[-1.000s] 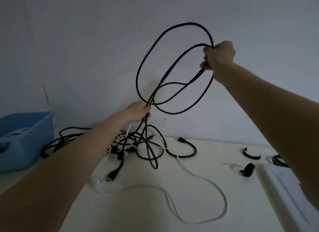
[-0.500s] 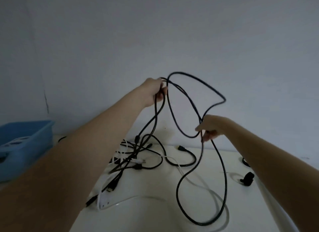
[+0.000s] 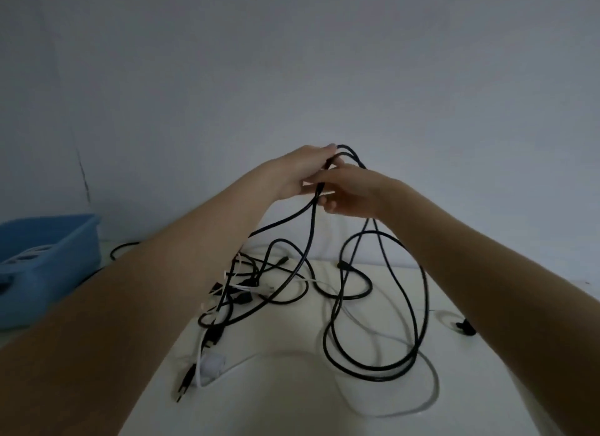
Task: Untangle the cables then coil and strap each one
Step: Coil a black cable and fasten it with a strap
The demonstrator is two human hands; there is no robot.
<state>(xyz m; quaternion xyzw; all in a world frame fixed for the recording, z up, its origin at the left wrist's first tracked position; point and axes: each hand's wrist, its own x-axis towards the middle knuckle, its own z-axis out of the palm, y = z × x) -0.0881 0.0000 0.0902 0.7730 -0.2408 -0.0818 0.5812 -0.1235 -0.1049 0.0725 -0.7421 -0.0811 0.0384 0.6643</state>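
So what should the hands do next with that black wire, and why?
Probably lift the black cable a little higher and draw its far end out of the tangle. Both the left hand and the right hand grip it together up high, its loops hang down to the table, and one strand still runs into the knotted pile.

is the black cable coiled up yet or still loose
Still loose: the black cable hangs from both hands in big uneven loops, its other strands running into the pile.
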